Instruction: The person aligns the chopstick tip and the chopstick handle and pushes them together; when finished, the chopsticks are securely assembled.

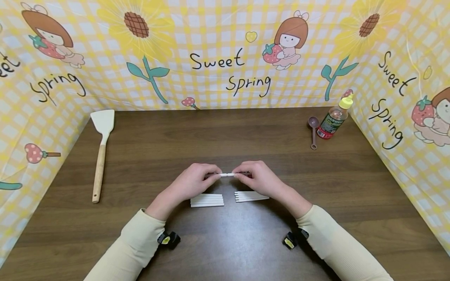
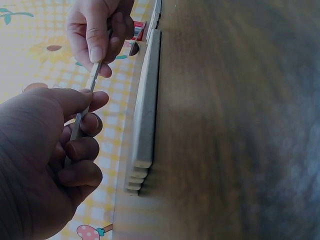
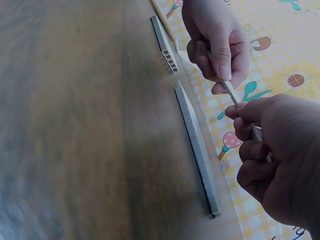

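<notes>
Above the table my left hand [image 1: 191, 182] pinches a thin white stick [image 1: 223, 175] between thumb and fingers. My right hand [image 1: 261, 180] pinches a second white stick [image 1: 231, 175] from the other side. The two sticks lie in one line with their ends meeting, and a thin seam shows between them in the left wrist view. Most of each stick is hidden by the fingers. Below my left hand lies a row of several white sticks [image 1: 207, 200], whose hollow square ends show in the right wrist view. Under my right hand lies another row of sticks [image 1: 251, 196] with narrow stepped ends.
A white spatula [image 1: 103, 123] with a wooden handle lies at the left. Toward the back right a brown measuring spoon [image 1: 313, 123] lies beside a bottle [image 1: 332, 123] with a yellow cap. Yellow checked cloth [image 1: 218, 89] stands around the back and sides of the wooden table [image 1: 211, 136].
</notes>
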### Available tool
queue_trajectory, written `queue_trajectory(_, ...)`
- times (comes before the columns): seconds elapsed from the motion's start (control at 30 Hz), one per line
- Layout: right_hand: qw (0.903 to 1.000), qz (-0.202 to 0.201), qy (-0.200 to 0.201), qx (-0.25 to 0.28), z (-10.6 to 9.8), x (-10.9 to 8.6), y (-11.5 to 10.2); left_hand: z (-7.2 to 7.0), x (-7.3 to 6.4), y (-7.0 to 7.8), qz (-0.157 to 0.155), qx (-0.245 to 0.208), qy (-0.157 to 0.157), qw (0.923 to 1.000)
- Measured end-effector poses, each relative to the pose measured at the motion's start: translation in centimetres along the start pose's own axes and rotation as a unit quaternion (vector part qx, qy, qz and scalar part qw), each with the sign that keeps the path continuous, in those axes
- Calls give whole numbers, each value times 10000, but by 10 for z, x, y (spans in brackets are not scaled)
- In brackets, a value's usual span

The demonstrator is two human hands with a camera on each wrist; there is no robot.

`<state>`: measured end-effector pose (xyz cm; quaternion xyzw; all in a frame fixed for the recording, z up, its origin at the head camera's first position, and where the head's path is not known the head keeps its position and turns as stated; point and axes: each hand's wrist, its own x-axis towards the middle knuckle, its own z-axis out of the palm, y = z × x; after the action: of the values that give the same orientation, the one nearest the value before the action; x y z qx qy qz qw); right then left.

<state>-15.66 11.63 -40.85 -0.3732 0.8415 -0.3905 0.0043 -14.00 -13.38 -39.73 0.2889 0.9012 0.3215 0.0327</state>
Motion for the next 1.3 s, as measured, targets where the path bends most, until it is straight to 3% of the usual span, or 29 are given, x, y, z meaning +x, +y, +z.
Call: queue_trajectory(1.3, 9997, -137, 123, 129, 3, -1, 1, -2, 1, 2, 230, 29, -38, 9997)
